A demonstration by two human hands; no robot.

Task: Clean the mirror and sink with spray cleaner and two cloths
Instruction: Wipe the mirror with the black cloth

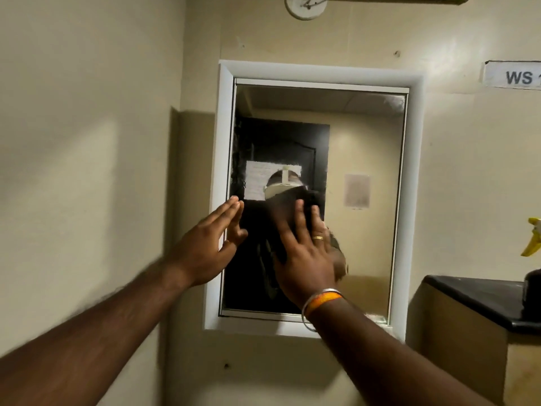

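A mirror (pixel 366 136) in a white frame (pixel 222 112) hangs on the cream wall. My right hand (pixel 304 253) lies flat on the lower middle of the glass and presses a dark cloth (pixel 314 200) against it; the cloth shows above and right of my fingers. My left hand (pixel 210 241) is held flat with fingers straight, resting against the left edge of the mirror frame and holding nothing. A spray bottle (pixel 534 238) with a yellow trigger stands at the far right edge, mostly cut off. The sink is out of view.
A black countertop (pixel 474 294) on a beige cabinet juts out at the lower right, right of the mirror. A paper label reading "WS" (pixel 512 79) is stuck on the wall at the upper right. A round white fitting (pixel 306 7) sits above the mirror.
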